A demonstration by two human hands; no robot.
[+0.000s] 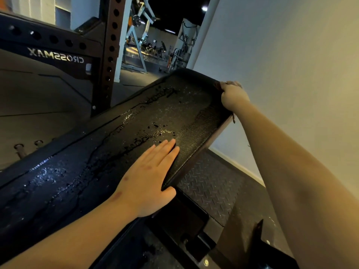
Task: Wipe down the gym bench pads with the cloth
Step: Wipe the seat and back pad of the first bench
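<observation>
The pad (108, 144) is tilted, rising away from the left hand (147, 177) toward the right hand (233, 96). Beads and trails of liquid are seen on its surface, mostly just beyond the left fingertips and to the left of that hand.

The left hand is laid flat on the pad with the fingers straight and together; nothing is grasped. The thumb is set against the pad's near edge. This placement is judged to steady the pad against the pull of the wipe.

The right hand is clenched over the pad's high edge, well beyond the left hand. A dark, woven-textured sheet, taken to be the cloth (202, 125), is spread from this fist down to the left fingertips, and a frayed reddish corner is visible at the knuckles. The cloth is judged to be gripped there so that it can be dragged over the wet area.

A tread plate (209, 187) lies below, between the two forearms. A perforated rack post (110, 55) stands beyond the left hand.
</observation>
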